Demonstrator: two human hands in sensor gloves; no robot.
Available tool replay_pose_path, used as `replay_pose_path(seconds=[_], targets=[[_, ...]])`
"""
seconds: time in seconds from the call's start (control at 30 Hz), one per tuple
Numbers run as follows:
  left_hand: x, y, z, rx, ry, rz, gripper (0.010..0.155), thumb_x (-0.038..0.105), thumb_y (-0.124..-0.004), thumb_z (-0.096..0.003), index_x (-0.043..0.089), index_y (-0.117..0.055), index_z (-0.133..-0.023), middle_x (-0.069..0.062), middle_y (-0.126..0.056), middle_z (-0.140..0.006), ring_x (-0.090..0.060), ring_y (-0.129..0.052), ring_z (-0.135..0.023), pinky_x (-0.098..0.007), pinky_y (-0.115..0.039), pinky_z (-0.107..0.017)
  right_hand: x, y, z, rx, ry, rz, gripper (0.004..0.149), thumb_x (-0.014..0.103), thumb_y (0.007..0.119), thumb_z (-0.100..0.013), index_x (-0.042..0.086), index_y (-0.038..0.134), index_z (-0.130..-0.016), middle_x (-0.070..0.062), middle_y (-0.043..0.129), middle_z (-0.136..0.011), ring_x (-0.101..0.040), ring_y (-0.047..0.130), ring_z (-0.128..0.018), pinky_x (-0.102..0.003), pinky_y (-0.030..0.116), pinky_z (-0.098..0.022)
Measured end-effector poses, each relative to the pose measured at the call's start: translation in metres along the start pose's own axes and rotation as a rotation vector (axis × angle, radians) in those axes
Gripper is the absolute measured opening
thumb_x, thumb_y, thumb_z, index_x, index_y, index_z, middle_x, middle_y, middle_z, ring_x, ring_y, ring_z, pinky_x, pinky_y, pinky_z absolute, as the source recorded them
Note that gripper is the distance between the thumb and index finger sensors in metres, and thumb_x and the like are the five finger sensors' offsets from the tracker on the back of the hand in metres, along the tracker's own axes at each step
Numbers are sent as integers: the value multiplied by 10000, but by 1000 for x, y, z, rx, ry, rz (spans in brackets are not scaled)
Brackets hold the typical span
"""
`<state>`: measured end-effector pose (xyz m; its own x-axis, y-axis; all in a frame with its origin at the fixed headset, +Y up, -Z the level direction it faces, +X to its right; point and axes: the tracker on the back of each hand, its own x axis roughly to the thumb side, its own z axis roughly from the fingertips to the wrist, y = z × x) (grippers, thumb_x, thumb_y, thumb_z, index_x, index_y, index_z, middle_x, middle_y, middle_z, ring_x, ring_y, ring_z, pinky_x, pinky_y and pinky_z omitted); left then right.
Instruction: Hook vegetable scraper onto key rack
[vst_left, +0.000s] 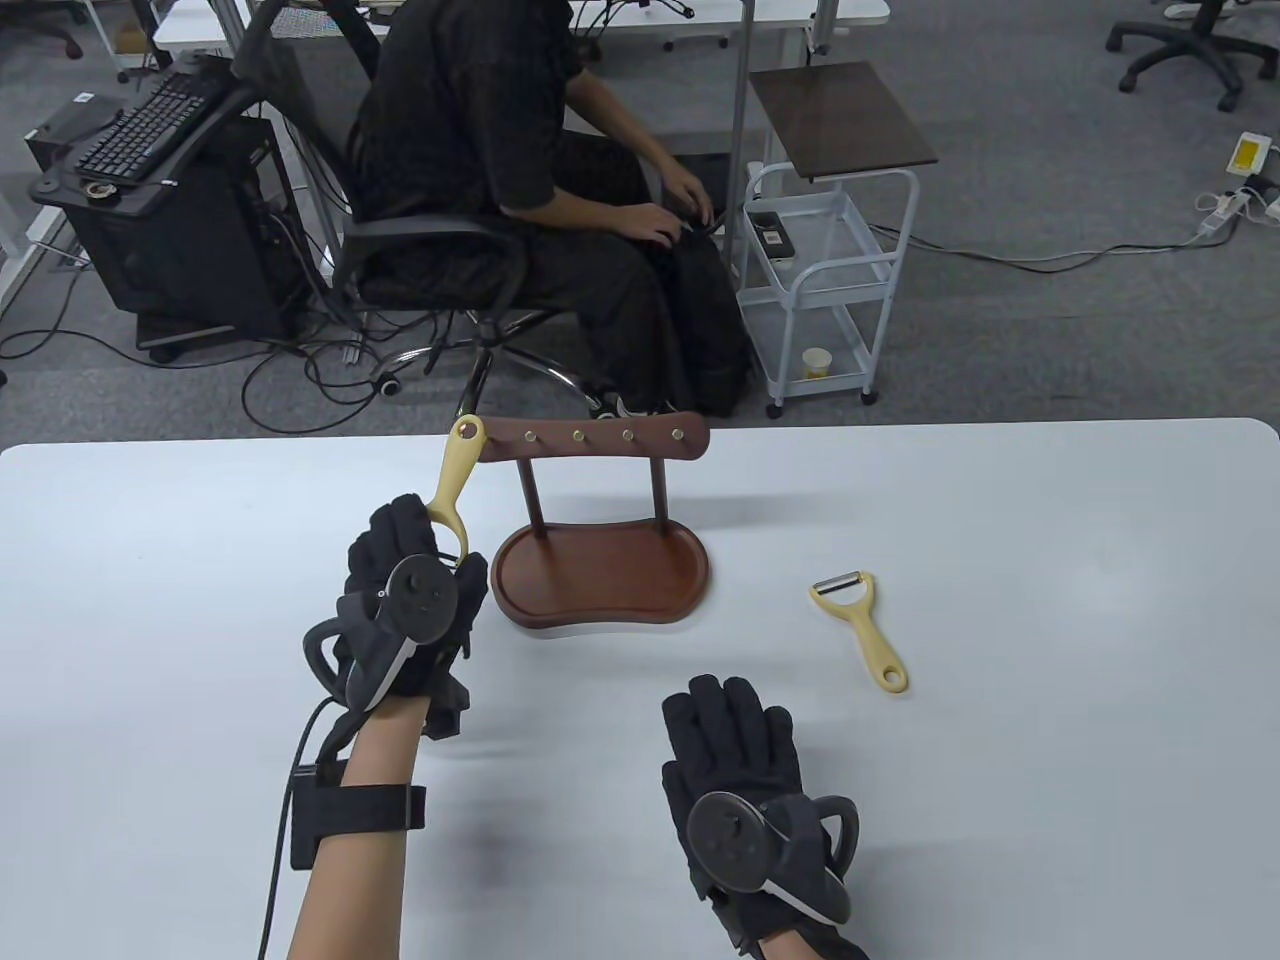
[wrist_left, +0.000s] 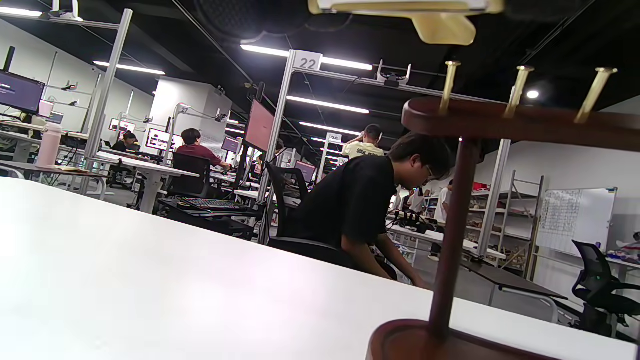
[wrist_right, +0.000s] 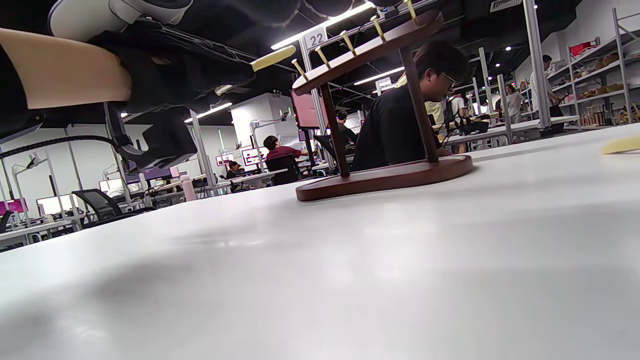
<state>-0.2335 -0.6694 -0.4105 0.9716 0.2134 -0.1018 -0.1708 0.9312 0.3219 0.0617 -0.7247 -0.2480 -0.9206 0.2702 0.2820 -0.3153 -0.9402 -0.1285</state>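
My left hand (vst_left: 410, 570) grips a yellow vegetable scraper (vst_left: 455, 480) by its blade end. The scraper's handle points up and away, and its hole end lies at the leftmost brass peg of the wooden key rack (vst_left: 600, 440). The scraper's head shows at the top of the left wrist view (wrist_left: 440, 20). The rack stands on a brown oval base (vst_left: 600, 580). A second yellow scraper (vst_left: 868, 630) lies flat on the table to the right. My right hand (vst_left: 735, 740) rests flat on the table, fingers spread, holding nothing.
The white table (vst_left: 1000, 520) holds only the rack and scrapers. Beyond its far edge a person sits in an office chair (vst_left: 450, 250), next to a white trolley (vst_left: 820, 280). The rack's other brass pegs (wrist_left: 517, 90) stand bare.
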Motion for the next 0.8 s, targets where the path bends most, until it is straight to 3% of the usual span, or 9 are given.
replay_pose_path(seconds=[0.47, 0.8], targets=[[2, -17, 0, -63, -7, -58, 881, 716, -626, -470, 253, -249, -1118, -58, -351, -1189, -337, -466, -1061, -497, -558, -785, -1, -1, 0, -1, 5, -5, 563, 391, 549, -621, 216, 389, -1132, -71, 294, -1237, -377, 264, -1112, -612, 266, -793], [0, -6, 13, -31, -50, -37, 830, 718, -576, -479, 294, -263, -1120, -11, -299, -1222, -315, -414, -1120, -544, -509, -804, -1, -3, 1, -4, 7, -11, 560, 391, 549, -621, 217, 395, -1131, -72, 299, -1237, -377, 266, -1112, -611, 268, -793]])
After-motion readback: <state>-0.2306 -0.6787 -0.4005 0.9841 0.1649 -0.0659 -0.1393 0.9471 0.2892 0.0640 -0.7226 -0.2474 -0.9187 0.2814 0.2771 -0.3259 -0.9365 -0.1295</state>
